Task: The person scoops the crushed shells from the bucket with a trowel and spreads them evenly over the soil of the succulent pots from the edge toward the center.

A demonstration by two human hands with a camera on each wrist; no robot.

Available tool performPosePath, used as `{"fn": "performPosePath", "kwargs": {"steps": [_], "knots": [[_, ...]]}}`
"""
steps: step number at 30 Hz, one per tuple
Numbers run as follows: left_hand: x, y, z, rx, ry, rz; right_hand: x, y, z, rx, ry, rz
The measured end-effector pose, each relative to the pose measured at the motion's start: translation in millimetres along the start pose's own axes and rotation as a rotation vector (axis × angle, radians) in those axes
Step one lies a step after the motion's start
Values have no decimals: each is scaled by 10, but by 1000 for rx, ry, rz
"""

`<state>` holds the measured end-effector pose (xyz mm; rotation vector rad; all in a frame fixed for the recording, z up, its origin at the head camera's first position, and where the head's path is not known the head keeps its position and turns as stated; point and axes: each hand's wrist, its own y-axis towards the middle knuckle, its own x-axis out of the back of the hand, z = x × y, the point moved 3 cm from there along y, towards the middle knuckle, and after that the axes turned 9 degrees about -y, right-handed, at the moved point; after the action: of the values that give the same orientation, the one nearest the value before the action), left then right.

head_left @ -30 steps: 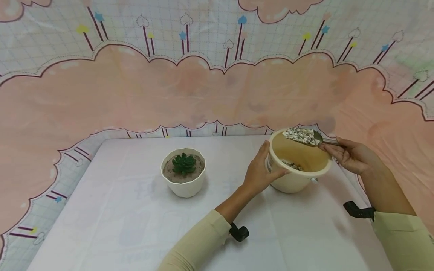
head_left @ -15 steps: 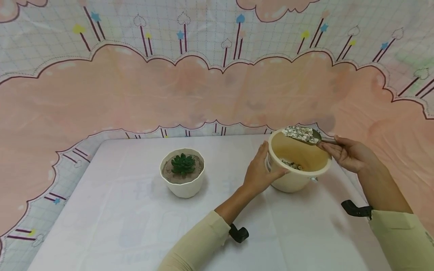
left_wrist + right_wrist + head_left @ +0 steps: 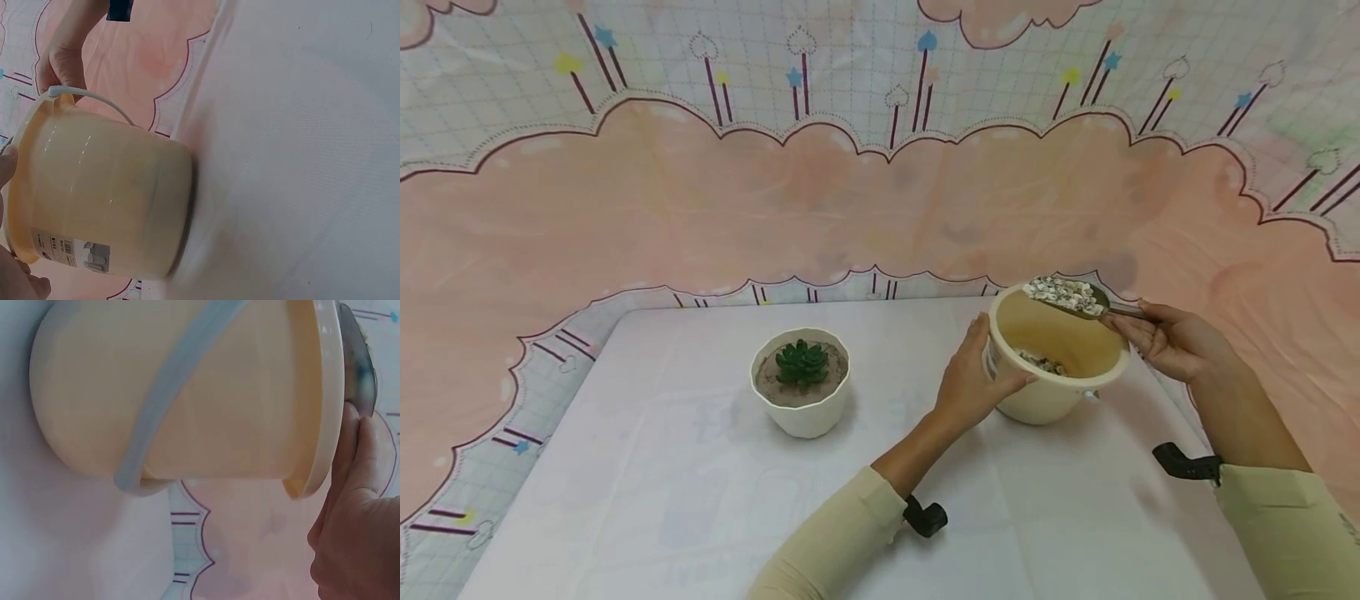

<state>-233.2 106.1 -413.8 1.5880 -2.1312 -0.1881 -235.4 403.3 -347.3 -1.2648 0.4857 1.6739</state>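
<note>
Left hand (image 3: 966, 387) clasped the rim and side of a cream, round plastic bucket (image 3: 1037, 406), which stood between both hands at the far right corner of the white tabletop (image 3: 700, 467). Right hand (image 3: 1180, 343), apart from the left, pinched a grey metal scoop (image 3: 1102, 302) above the bucket's mouth, heaped with pale, speckled chips (image 3: 1062, 293). Similar chips (image 3: 1041, 362) lay inside the bucket. A white, faceted pot (image 3: 808, 419) bearing a green rosette plant (image 3: 802, 364) stood well left, toward the far edge.
</note>
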Motion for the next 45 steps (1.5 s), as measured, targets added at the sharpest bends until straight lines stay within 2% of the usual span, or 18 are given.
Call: {"fn": "performPosePath", "kwargs": {"steps": [6,9,14,18,23,29,32,39,45], "knots": [[88,-59,-6,84,-14,-12,-108,76,-63,3,-1,-6],[182,-101,-19,96,-29,-32,-195,127,-119,-8,-21,-10],[371,-191,-103,51,-50,-93,-344,230,-241,-13,-68,-3],[520,-255,-197,7,-69,-148,-465,325,-337,-24,-99,36],[715,-339,-295,-13,-84,-212,-587,457,-442,-44,-143,77],[1004,-508,-399,-40,-61,-293,-712,607,-577,-59,-178,96],[1149,-606,-458,-65,-47,-322,-769,685,-650,-57,-188,72],[1457,-809,-545,-130,4,-362,-886,872,-883,-77,-190,-62],[1653,-950,-552,-122,15,-373,-948,1040,-1114,-136,-148,-62]]}}
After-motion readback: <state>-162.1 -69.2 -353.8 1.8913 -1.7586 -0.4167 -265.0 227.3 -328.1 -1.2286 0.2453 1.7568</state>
